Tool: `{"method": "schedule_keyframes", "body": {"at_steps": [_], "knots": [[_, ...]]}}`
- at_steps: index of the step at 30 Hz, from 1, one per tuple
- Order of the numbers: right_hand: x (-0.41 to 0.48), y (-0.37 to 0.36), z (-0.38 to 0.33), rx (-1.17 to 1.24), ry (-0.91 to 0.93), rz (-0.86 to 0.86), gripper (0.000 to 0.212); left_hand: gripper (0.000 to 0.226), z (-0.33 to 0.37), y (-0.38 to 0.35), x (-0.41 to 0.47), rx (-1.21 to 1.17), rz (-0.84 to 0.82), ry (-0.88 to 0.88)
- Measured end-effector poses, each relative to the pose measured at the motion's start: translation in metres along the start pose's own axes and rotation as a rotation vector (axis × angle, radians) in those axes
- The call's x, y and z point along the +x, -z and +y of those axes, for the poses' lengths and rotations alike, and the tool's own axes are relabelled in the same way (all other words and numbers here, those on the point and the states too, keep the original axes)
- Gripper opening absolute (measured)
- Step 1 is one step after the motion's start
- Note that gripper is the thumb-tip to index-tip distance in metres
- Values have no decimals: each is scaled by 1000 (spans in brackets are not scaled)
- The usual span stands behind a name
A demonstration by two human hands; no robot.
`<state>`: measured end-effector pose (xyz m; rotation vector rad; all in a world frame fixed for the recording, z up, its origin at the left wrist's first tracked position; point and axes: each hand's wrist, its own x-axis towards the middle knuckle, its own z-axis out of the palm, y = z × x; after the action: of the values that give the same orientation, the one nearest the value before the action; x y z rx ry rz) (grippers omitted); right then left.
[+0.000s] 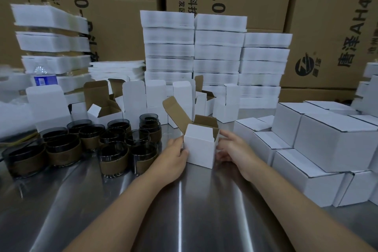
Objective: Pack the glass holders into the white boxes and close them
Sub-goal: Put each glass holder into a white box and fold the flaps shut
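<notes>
Foam stacks point(53, 26): white trays are piled at the far left, with a blue-labelled water bottle point(44, 79) in front of them.
Glass holders point(81, 145): dark glasses with brown sleeves are grouped upright on the left of the steel table point(184, 210), unpacked.
Open boxes point(133, 100): a row of empty white boxes with raised lids is set behind the glasses.
Left hand point(173, 155): the left side of the white box is gripped, thumb on the front face, fingers round the corner.
White box point(201, 147): it stands upright on the table between the two hands, its lid flap raised and tilted back to the left; its inside cannot be seen.
Right hand point(231, 147): it is pressed to the box's right side, forefinger stretched to the upper edge, the other fingers curled against the wall.
Flat stacks point(218, 57): tall white piles are ranged behind, against brown cartons point(122, 6).
Closed boxes point(327, 145): shut white boxes are stacked at the right.
</notes>
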<state>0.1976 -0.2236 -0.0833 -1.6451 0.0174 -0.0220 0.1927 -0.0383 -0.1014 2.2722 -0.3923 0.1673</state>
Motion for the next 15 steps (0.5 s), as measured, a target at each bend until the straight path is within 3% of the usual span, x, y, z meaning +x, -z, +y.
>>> {"method": "schedule_keyframes", "body": {"at_steps": [3, 6, 12, 15], "knots": [[-1, 2, 2, -56, 48, -36, 38, 36, 1, 1, 0, -1, 12, 8], [-2, 1, 5, -143, 89, -23, 26, 51, 3, 2, 0, -30, -5, 55], [0, 0, 10, -277, 155, -23, 49, 118, 9, 5, -5, -59, -94, 138], [-2, 0, 10, -318, 192, -44, 65, 125, 9, 6, -5, -158, -114, 132]]}}
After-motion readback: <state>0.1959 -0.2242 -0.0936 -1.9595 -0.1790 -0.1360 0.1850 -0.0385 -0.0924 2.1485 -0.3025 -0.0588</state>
